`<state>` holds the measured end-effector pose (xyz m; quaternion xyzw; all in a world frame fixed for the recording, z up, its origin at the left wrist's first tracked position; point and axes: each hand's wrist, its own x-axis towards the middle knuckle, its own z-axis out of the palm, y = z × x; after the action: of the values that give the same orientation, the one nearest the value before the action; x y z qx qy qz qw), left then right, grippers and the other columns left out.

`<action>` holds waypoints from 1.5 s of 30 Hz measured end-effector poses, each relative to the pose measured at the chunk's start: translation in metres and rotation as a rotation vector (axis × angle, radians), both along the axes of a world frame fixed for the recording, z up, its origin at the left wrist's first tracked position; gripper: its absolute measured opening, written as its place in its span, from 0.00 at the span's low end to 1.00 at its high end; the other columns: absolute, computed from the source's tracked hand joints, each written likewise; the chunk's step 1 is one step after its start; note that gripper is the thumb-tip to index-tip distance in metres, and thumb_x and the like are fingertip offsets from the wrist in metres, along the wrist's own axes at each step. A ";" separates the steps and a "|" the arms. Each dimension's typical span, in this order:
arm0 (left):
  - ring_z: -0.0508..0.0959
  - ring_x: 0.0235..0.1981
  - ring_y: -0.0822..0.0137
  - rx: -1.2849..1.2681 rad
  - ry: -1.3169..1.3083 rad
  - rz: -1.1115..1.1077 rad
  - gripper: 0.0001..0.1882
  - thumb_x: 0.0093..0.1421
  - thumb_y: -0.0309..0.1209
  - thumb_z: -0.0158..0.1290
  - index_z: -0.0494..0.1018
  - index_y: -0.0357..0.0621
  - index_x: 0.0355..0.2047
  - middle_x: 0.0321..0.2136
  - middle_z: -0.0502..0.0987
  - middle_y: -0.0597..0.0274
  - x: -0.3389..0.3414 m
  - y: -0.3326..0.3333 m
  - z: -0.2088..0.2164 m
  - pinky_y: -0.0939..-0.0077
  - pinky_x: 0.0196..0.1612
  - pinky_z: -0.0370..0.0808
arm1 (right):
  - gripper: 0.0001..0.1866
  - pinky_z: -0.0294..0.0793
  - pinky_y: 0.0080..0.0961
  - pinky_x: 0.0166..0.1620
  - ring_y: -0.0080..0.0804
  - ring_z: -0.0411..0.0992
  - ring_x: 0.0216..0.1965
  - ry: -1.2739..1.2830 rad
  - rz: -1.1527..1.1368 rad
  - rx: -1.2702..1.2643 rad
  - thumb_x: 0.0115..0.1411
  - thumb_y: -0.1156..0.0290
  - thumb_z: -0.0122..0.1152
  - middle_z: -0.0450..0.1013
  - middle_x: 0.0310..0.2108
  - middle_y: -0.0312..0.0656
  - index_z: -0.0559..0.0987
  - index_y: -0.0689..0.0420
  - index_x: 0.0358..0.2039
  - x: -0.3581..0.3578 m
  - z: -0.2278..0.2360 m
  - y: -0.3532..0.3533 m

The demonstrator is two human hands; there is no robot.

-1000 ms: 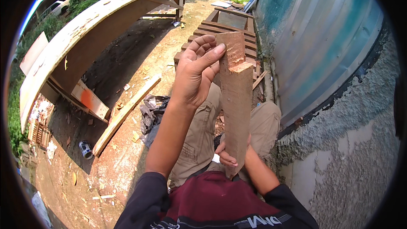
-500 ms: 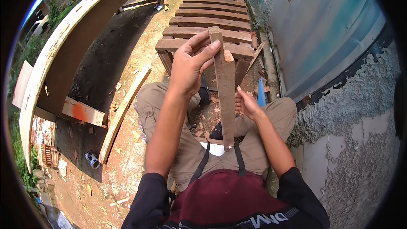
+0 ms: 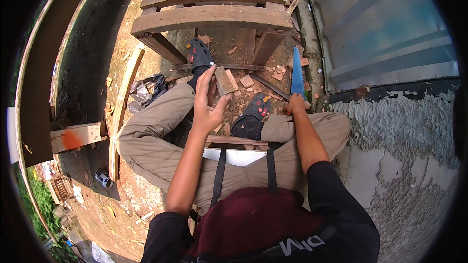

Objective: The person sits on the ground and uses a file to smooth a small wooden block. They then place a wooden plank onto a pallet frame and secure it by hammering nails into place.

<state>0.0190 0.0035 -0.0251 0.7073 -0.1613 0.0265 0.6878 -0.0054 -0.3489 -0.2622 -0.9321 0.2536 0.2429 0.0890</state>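
My left hand [image 3: 208, 109] grips a brown wooden bar [image 3: 224, 81] between thumb and fingers. The bar is seen almost end-on, so its length is hidden; a paler, freshly cut patch shows at its right side. Low by my right knee, my right hand [image 3: 295, 103] is closed at the near end of a handsaw [image 3: 297, 74] with a blue blade. The blade points away from me over the wood scraps, and the handle is mostly covered by my fingers.
A slatted wooden bench [image 3: 214, 15] stands just ahead. Wood offcuts [image 3: 247, 81] litter the ground around my dark clogs [image 3: 252, 115]. A long plank [image 3: 126, 107], a black plastic bag [image 3: 148, 87] and a can [image 3: 103, 178] lie to the left. A rough wall [image 3: 390, 131] borders the right side.
The wooden bar has tipped from upright to nearly end-on in my left hand. My right hand has left its place beside the bar and taken hold of the handsaw. The view has tilted down.
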 end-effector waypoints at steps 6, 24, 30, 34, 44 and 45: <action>0.67 0.63 0.58 0.127 -0.064 0.128 0.39 0.53 0.18 0.62 0.61 0.39 0.65 0.61 0.64 0.51 0.006 0.018 0.008 0.58 0.65 0.68 | 0.24 0.64 0.47 0.61 0.50 0.67 0.60 0.142 0.076 -0.126 0.64 0.60 0.54 0.67 0.58 0.51 0.72 0.58 0.58 -0.003 -0.032 -0.010; 0.63 0.66 0.55 -0.001 -0.278 0.140 0.40 0.55 0.20 0.64 0.57 0.25 0.65 0.64 0.63 0.44 0.006 0.011 0.042 0.59 0.65 0.65 | 0.23 0.76 0.42 0.52 0.51 0.77 0.48 -0.011 0.119 0.149 0.55 0.57 0.66 0.79 0.43 0.55 0.81 0.60 0.46 0.003 0.023 -0.013; 0.65 0.64 0.59 -0.143 -0.074 0.155 0.39 0.55 0.12 0.59 0.58 0.33 0.66 0.63 0.59 0.52 -0.001 -0.001 0.000 0.56 0.62 0.73 | 0.17 0.76 0.46 0.49 0.57 0.77 0.44 -0.007 0.247 0.139 0.54 0.63 0.67 0.79 0.38 0.59 0.82 0.60 0.40 0.006 0.117 0.005; 0.65 0.64 0.57 -0.172 -0.047 0.128 0.39 0.53 0.13 0.62 0.60 0.34 0.65 0.63 0.60 0.51 -0.007 0.002 -0.011 0.57 0.62 0.74 | 0.13 0.74 0.51 0.44 0.61 0.76 0.42 -0.215 0.206 0.208 0.52 0.68 0.65 0.77 0.34 0.63 0.80 0.65 0.35 -0.035 0.177 0.012; 0.63 0.66 0.54 -0.149 -0.071 0.012 0.42 0.48 0.18 0.67 0.63 0.38 0.64 0.63 0.61 0.49 -0.022 0.008 -0.017 0.53 0.61 0.75 | 0.20 0.71 0.37 0.31 0.43 0.78 0.28 -0.483 -0.230 0.720 0.60 0.58 0.67 0.74 0.22 0.53 0.75 0.66 0.33 -0.117 0.251 0.110; 0.62 0.67 0.54 -0.151 -0.056 -0.001 0.42 0.48 0.18 0.67 0.63 0.38 0.64 0.63 0.61 0.49 -0.028 0.009 -0.020 0.53 0.61 0.75 | 0.20 0.71 0.36 0.30 0.40 0.78 0.27 -0.566 -0.261 0.821 0.61 0.58 0.67 0.73 0.20 0.52 0.75 0.66 0.33 -0.123 0.251 0.127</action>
<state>-0.0087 0.0122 -0.0454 0.6522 -0.1785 0.0581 0.7345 -0.1283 -0.2220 -0.0107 -0.8102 0.2176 0.0474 0.5422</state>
